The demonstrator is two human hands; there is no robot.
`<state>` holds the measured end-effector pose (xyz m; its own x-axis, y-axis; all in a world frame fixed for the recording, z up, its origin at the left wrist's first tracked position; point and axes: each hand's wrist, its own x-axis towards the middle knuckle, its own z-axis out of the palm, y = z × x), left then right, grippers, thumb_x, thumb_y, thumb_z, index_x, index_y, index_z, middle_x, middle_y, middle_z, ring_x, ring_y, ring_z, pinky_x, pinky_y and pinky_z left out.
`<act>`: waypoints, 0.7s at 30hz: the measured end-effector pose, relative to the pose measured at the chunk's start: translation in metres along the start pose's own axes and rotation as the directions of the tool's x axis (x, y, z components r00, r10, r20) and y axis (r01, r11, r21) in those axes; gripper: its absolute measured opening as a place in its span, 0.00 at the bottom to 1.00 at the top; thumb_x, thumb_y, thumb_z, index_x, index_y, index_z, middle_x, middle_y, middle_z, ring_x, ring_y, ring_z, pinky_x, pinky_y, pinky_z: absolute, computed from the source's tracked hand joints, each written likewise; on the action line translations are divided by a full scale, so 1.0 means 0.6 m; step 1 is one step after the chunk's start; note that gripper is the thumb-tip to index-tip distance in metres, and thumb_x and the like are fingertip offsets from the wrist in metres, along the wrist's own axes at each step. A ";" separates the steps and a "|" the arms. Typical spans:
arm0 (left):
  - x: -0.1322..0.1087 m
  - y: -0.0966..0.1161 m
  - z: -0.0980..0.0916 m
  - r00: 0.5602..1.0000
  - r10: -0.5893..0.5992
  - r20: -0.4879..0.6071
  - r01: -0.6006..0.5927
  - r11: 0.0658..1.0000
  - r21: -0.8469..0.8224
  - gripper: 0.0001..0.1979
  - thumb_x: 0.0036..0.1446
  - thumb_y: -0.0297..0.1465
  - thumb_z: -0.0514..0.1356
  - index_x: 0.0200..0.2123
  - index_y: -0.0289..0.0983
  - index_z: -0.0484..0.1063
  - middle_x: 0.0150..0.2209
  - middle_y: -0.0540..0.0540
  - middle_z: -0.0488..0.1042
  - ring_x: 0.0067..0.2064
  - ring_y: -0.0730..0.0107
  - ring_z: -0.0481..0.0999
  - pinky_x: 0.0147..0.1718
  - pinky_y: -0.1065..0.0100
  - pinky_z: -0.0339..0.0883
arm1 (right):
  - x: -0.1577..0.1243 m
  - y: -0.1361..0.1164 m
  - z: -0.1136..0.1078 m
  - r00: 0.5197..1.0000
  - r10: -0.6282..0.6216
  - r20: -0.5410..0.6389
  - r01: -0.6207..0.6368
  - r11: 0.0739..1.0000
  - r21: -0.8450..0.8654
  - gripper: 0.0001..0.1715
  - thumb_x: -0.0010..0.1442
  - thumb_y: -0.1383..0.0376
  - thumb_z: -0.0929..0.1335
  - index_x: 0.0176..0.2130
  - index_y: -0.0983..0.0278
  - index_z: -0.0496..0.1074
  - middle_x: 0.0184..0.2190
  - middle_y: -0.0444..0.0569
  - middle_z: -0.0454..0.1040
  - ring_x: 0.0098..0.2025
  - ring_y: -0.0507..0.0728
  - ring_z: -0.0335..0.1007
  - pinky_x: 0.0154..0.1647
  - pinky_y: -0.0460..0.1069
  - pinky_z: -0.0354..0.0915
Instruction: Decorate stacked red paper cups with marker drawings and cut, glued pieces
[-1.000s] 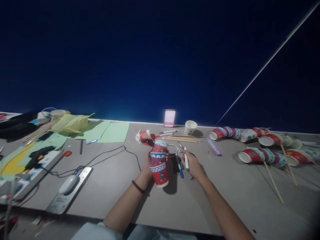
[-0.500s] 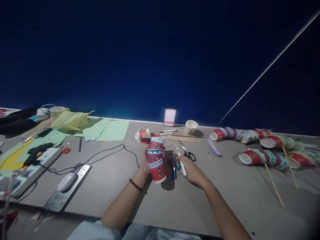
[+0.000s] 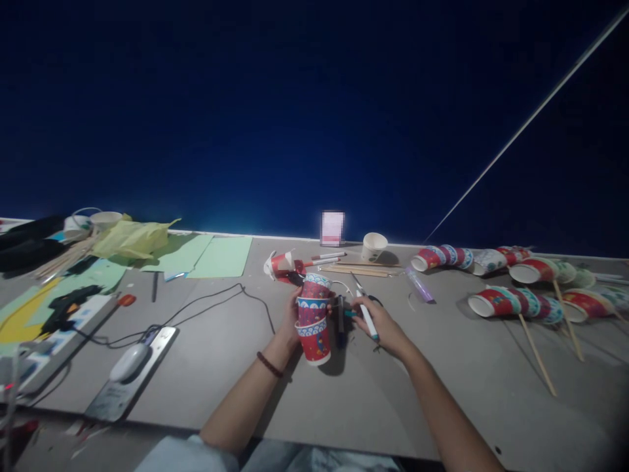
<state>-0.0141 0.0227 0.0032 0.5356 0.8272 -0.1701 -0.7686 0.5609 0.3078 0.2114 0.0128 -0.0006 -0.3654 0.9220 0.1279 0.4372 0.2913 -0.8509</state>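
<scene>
My left hand (image 3: 291, 322) is closed round a stack of three nested red and blue paper cups (image 3: 313, 319), held tilted above the grey table (image 3: 211, 367). Just right of the stack, my right hand (image 3: 382, 323) grips a white marker with a teal end (image 3: 367, 318), its teal end pointing at the cups. A dark blue pen (image 3: 340, 321) lies on the table between the hands. Scissors (image 3: 361, 292) lie just behind my right hand, partly hidden.
Rows of nested paper cups on wooden sticks (image 3: 514, 305) lie at the right. A white cup (image 3: 373, 247), markers and sticks lie at the back. Green paper sheets (image 3: 216, 256), a glue gun (image 3: 66, 307) with cable and a power strip (image 3: 130, 370) are at the left.
My right hand first drew in toward the cups with the marker, then shifted slightly right and up. The cup stack stayed in my left hand with little movement.
</scene>
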 end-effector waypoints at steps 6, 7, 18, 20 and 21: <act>-0.003 -0.019 0.000 0.998 -0.036 0.057 0.034 0.999 0.038 0.27 0.54 0.42 0.56 0.47 0.23 0.71 0.37 0.35 0.79 0.36 0.59 0.79 0.40 0.63 0.69 | 0.000 -0.016 0.033 0.983 0.010 -0.181 0.016 0.990 0.141 0.16 0.55 0.63 0.68 0.44 0.61 0.66 0.33 0.46 0.70 0.28 0.51 0.68 0.30 0.46 0.66; -0.003 -0.020 -0.001 0.998 -0.036 0.058 0.033 0.999 0.043 0.27 0.55 0.42 0.56 0.47 0.24 0.71 0.37 0.35 0.79 0.36 0.58 0.79 0.41 0.63 0.69 | 0.000 -0.018 0.038 0.982 0.010 -0.188 0.017 0.990 0.141 0.16 0.55 0.63 0.68 0.44 0.61 0.67 0.31 0.45 0.70 0.27 0.51 0.68 0.30 0.45 0.66; 0.001 -0.025 -0.003 0.998 -0.056 -0.040 0.059 0.995 0.077 0.25 0.53 0.41 0.57 0.44 0.25 0.72 0.36 0.35 0.79 0.34 0.58 0.79 0.39 0.62 0.69 | -0.004 -0.023 0.049 0.959 0.019 -0.283 0.037 0.981 0.192 0.13 0.54 0.65 0.69 0.42 0.57 0.67 0.35 0.45 0.71 0.33 0.53 0.71 0.36 0.47 0.68; 0.001 -0.025 -0.002 0.998 -0.043 -0.034 0.045 0.997 0.064 0.24 0.53 0.41 0.58 0.43 0.24 0.72 0.35 0.35 0.79 0.34 0.58 0.79 0.39 0.63 0.69 | -0.004 -0.023 0.053 0.963 0.032 -0.268 0.041 0.964 0.263 0.15 0.54 0.63 0.69 0.43 0.56 0.66 0.37 0.46 0.71 0.36 0.54 0.72 0.38 0.48 0.69; 0.001 -0.024 -0.001 0.999 -0.041 -0.021 0.042 0.998 0.053 0.25 0.53 0.42 0.57 0.42 0.24 0.72 0.35 0.36 0.79 0.34 0.59 0.79 0.38 0.63 0.69 | -0.004 -0.024 0.055 0.963 0.048 -0.266 0.035 0.954 0.299 0.15 0.55 0.62 0.69 0.43 0.56 0.66 0.37 0.46 0.71 0.36 0.54 0.72 0.39 0.48 0.69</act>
<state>-0.0029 0.0150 -0.0020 0.5592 0.8041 -0.2017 -0.7256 0.5924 0.3500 0.1790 -0.0018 -0.0054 -0.1122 0.9696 0.2175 0.1587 0.2336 -0.9593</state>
